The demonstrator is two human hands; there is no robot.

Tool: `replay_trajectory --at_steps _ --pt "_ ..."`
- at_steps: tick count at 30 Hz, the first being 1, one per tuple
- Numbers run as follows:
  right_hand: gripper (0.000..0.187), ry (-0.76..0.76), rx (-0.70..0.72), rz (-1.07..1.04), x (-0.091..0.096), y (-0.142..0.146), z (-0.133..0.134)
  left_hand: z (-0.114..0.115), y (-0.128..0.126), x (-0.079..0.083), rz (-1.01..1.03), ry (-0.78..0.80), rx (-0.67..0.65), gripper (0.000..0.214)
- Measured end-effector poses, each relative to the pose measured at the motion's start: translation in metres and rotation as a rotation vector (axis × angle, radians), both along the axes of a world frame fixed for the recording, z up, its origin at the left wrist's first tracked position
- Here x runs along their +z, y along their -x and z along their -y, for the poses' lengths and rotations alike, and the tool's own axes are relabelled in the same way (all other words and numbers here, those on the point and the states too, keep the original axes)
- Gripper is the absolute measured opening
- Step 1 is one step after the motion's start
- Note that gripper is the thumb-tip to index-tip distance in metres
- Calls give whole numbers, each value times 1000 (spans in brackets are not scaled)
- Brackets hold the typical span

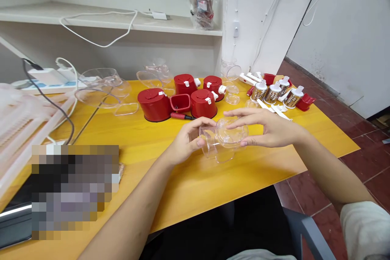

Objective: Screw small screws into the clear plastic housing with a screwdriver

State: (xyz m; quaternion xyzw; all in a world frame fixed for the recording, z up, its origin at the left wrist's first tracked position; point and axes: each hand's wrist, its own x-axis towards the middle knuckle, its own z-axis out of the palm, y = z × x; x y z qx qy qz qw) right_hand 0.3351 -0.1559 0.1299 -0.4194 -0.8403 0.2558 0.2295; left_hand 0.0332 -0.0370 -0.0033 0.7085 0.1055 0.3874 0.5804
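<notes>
A clear plastic housing with a round mouth and a tube-like side is between my hands, just over the front part of the yellow table. My left hand grips its left end, thumb on the near side and fingers behind the rim. Over the round right end, my right hand has its fingers stretched and spread, the thumb lower at the rim. Those fingertips touch or nearly touch the clear plastic. Behind my hands stand several red round bases, a red rectangular cup and a red-handled tool.
Metal grater drums with white tops, white handles and red pushers crowd the table's right back. More clear housings stand at left. A pixelated patch covers the left front. A grey chair is at lower right.
</notes>
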Motion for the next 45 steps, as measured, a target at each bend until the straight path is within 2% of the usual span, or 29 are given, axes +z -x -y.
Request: replay_trajectory --at_steps 6,15,25,27,28,31,32,33,37,42,45 --pt "59 32 -35 -71 -11 5 -1 1 0 -1 -1 14 -16 87" --pt "57 94 -71 -187 -21 8 6 2 1 2 -8 9 -37 86" --pt "55 51 -165 -408 -62 25 15 -1 2 4 -22 -19 -34 89" --pt "54 33 -179 -429 -67 27 15 -9 11 7 -58 -73 30 93" --pt "54 24 -183 -436 -69 28 15 -16 18 7 -76 -105 124 91" --pt "55 -5 -192 -464 -75 30 14 -38 39 4 -288 -235 634 55" --pt "56 -16 -194 -475 -78 30 14 -46 44 2 -393 -292 758 45" --pt "57 -28 -196 -486 -80 31 14 -52 48 -2 -474 -347 826 40" --pt "57 -73 -201 -513 -89 31 12 -64 48 -13 -697 -527 875 44" --pt "55 -113 -200 -504 -92 31 13 -65 36 -17 -879 -585 961 51" --pt "55 -123 -204 -490 -93 30 14 -63 34 -17 -951 -617 959 52"
